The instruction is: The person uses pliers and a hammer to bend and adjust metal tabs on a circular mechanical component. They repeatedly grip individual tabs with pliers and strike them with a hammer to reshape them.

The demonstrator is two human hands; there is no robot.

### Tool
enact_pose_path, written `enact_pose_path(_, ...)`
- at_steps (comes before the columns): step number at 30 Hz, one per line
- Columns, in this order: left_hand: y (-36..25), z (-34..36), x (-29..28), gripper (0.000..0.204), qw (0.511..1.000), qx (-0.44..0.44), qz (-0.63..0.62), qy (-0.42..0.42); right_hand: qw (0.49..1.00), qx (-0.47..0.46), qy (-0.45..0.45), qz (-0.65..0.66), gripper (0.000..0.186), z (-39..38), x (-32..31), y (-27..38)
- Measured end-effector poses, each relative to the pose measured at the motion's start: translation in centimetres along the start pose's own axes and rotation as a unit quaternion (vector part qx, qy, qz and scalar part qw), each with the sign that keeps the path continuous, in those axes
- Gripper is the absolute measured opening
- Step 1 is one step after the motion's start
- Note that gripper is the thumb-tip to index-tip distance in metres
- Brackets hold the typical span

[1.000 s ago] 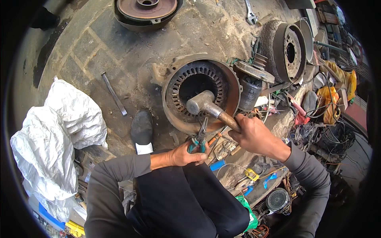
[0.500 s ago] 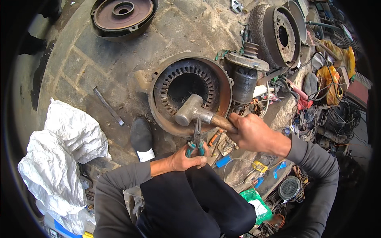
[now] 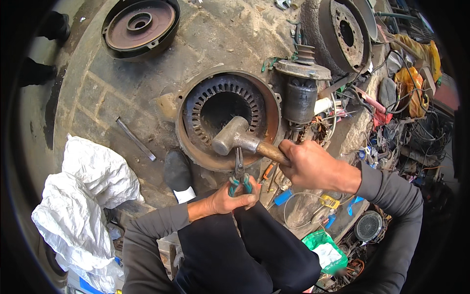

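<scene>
My left hand (image 3: 226, 200) is closed round the teal handles of a pair of long-nose pliers (image 3: 239, 166), whose jaws point away from me at the near rim of a round metal motor housing (image 3: 185, 139). Inside the housing sits a slotted ring-shaped stator core (image 3: 195, 110). My right hand (image 3: 313, 165) grips the wooden handle of a hammer (image 3: 230, 136). Its heavy metal head hangs over the near side of the housing, hiding part of the core and the tips of the pliers' jaws. Whether the head touches the pliers cannot be made out.
Right of the housing stands a rotor with a pulley (image 3: 301, 100), then a large wheel-like drum (image 3: 345, 36). A round cover (image 3: 139, 27) lies far left. A metal bar (image 3: 136, 139) and a white sack (image 3: 81, 210) are at left. Cables and tools clutter the right.
The view has shifted slightly, so most of the scene sits a little differently in the picture. Both hands keep their grips, and the hammer head stays over the pliers and housing.
</scene>
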State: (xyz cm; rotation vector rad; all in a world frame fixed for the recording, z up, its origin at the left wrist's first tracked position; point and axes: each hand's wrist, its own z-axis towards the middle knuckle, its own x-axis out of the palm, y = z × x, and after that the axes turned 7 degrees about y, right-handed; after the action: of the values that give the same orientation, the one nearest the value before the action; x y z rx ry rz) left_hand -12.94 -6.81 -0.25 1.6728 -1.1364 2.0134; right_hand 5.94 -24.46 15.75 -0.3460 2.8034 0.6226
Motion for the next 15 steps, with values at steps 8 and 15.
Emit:
enact_pose_path(8, 0.3, -0.7, 0.1, 0.021, 1.0, -0.006, 0.003, -0.018, 1.0, 0.01, 0.007, -0.026, 0.027, 0.0, -0.1, 0.9)
enact_pose_path(15, 0.4, -0.4, 0.3, 0.021, 0.999, 0.007, -0.027, -0.024, 0.999, -0.016, -0.036, -0.034, 0.025, 0.1, -0.4, 1.0)
